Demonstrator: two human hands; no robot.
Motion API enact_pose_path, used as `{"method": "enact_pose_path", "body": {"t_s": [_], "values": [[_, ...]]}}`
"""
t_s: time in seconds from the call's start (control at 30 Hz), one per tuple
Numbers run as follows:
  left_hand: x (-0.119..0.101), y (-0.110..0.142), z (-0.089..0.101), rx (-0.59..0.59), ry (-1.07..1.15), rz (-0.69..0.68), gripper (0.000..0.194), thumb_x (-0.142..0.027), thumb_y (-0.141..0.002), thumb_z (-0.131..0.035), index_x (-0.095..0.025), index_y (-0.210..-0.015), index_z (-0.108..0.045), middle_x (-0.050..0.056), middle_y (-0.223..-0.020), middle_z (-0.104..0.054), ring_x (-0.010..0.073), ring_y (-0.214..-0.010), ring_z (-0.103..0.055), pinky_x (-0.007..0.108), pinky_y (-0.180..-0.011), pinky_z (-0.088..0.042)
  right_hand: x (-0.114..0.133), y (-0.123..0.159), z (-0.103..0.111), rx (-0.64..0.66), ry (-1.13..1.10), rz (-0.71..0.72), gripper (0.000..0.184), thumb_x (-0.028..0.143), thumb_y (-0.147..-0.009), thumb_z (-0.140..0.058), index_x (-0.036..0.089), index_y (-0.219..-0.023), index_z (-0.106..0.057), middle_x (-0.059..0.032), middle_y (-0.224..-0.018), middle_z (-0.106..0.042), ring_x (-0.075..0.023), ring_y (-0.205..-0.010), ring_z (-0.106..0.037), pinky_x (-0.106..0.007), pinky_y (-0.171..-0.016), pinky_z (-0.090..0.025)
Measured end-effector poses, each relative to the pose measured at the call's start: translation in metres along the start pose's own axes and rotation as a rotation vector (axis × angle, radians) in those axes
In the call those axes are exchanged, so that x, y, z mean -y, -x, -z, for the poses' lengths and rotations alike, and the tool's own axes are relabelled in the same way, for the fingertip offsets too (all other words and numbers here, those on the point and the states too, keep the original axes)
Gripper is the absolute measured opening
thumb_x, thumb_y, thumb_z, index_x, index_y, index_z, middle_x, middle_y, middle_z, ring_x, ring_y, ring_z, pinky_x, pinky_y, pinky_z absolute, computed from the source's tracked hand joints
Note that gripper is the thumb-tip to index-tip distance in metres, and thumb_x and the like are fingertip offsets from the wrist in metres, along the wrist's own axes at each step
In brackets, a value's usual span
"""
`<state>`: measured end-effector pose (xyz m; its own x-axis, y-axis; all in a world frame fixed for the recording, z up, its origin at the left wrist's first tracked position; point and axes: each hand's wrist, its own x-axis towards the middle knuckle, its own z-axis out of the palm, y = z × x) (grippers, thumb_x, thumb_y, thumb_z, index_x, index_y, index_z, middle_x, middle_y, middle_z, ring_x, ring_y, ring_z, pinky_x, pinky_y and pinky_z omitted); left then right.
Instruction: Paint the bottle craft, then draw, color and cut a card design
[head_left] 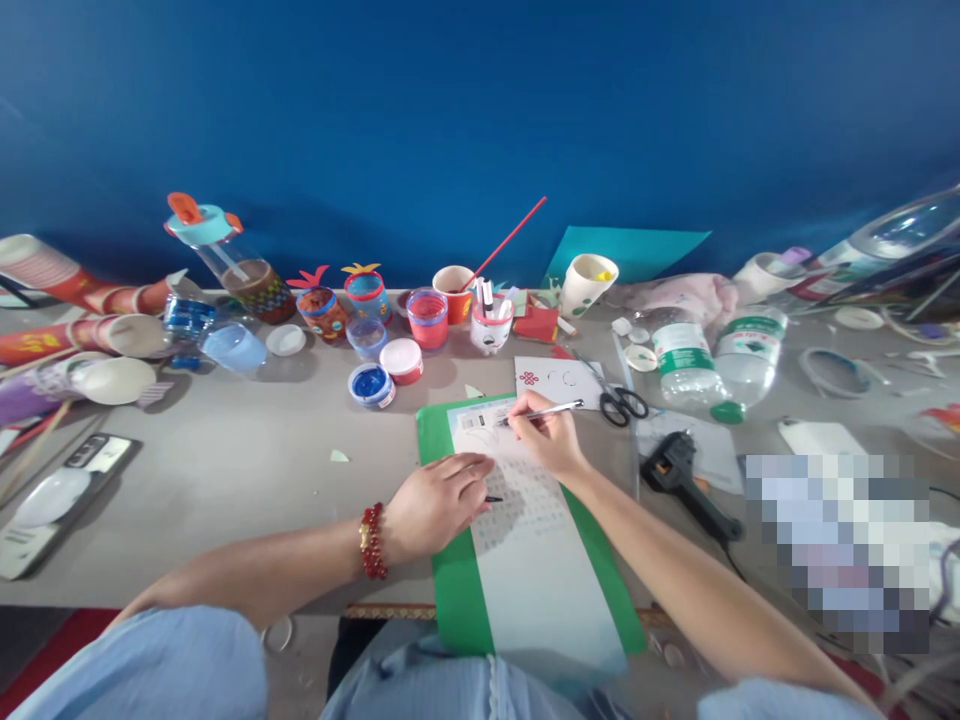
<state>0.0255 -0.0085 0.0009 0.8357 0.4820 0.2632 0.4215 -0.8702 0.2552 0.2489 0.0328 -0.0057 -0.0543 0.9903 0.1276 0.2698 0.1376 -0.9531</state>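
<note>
My right hand [549, 435] grips a silver pen [559, 408], its tip near the top of a white printed sheet [540, 575]. Thin curved lines show on the sheet by the tip. Below the sheet lies green paper [454, 600], which reaches over the table's near edge. My left hand [442, 500], with a red bead bracelet [372, 541] at the wrist, rests on the sheet's left side with its fingers curled. A small dark pen cap [493, 499] sticks out between its thumb and fingers; the rest of it is hidden.
Scissors [624, 406] lie on a white card right of the sheet, with a black glue gun [694, 485] nearer. Behind stand paint jars [371, 386], decorated cups [491, 325] and a drinking bottle [244, 270]. Cut plastic bottles [681, 355] stand right, paper cups [127, 335] left.
</note>
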Motion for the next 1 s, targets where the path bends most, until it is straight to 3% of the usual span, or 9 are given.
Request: {"method": "enact_pose_path", "body": {"t_s": [1.0], "values": [[-0.0015,-0.0018,0.0031,-0.019,-0.023,-0.006,0.020,-0.026,-0.100,-0.046,-0.014,-0.103,-0.062,0.011,-0.132,-0.062,0.0239,-0.125,-0.056,0.037,-0.104,-0.050,0.0004,0.0007,-0.0001,0.002,0.082,0.017,0.012,0.018,-0.077,-0.051,0.021,-0.066,-0.052,0.0037,-0.056,-0.051,-0.0111,-0.051,-0.044,-0.023,-0.049,-0.033]]}}
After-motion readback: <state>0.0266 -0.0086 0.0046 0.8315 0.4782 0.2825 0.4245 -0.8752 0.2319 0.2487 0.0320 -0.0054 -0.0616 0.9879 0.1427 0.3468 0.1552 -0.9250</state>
